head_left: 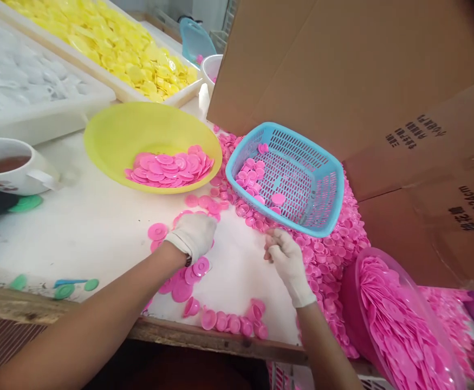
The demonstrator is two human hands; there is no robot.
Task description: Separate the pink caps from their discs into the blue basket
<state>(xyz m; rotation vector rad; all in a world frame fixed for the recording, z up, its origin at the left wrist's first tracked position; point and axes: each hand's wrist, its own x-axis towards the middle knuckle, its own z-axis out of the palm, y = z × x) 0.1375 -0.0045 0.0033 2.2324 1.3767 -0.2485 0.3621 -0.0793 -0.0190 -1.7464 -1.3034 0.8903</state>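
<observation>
My left hand (193,234), in a white glove, rests curled over loose pink plastic discs (188,276) on the white tabletop; what its fingers hold is hidden. My right hand (286,261), also gloved, pinches at the edge of a big heap of small pink caps (330,260), just below a tilted blue basket (326,187) with a few caps inside. A yellow bowl (115,141) holding stacked pink discs sits behind my left hand.
A white cup of brown liquid (7,170) stands at the left. White trays of yellow pieces (110,43) and white pieces (21,81) lie at the back. Cardboard boxes (362,81) rise at the right. A pink bowl of discs (399,325) sits bottom right. The wooden table edge (204,338) runs along the front.
</observation>
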